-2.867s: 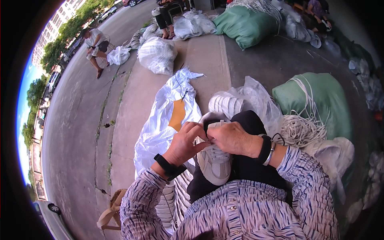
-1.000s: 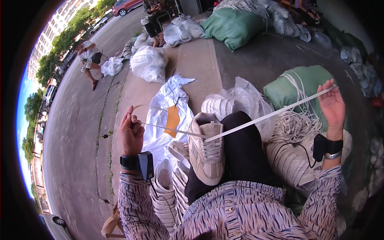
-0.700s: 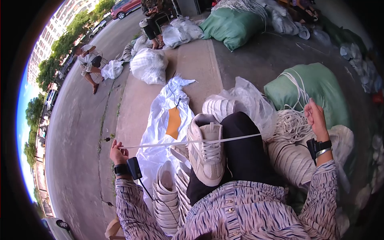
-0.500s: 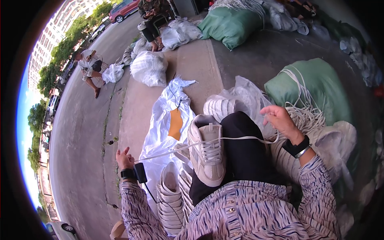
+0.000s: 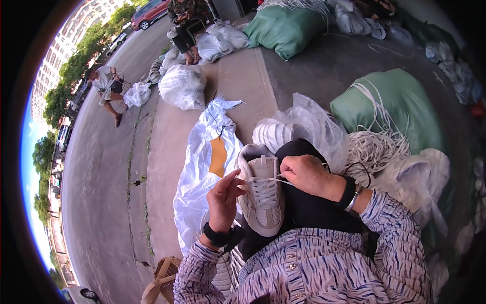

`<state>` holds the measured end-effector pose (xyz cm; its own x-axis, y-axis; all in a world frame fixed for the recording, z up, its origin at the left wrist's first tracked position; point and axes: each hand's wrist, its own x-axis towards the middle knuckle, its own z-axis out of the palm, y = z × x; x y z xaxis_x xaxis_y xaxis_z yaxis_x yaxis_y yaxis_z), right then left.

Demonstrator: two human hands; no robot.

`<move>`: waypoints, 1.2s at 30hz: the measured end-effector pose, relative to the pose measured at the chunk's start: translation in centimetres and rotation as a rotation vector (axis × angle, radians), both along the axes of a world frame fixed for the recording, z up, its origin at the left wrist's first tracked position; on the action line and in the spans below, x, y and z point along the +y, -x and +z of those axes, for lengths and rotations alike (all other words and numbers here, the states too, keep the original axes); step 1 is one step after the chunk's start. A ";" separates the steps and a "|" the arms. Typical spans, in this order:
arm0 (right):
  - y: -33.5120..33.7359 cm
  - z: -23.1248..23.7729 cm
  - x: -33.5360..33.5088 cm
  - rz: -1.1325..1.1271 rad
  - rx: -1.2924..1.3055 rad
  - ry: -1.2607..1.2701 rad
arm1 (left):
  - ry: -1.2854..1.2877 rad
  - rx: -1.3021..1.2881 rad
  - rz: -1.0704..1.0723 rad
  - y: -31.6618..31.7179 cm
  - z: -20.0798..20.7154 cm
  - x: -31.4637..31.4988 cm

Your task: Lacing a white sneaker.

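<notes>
A beige-and-grey sneaker rests on my black-trousered lap, toe toward me. White lacing runs up its tongue. My right hand, at the upper right of the shoe, pinches a white shoelace between thumb and fingers. That lace stretches across the top eyelets toward my left hand, on the shoe's left side. The fingers of my left hand are bent in around the lace's other end, though their grip is partly hidden. Both wrists wear black bands.
Past my knees lies a white plastic sheet with an orange-yellow piece. To the right are bagged pale shoe parts, a heap of white laces and a green sack. A woven basket stands at lower left. Two people sit farther off.
Both hands have come inward from wide apart to the sides of the sneaker. The long lace stretched between them now shows only as a short span across the shoe's top.
</notes>
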<state>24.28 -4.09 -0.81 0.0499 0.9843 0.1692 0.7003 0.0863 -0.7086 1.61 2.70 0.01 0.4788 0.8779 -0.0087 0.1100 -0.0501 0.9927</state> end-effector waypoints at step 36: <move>0.1 1.3 1.5 0.313 -0.396 -0.294 | -0.401 0.537 -0.356 -0.1 1.5 4.6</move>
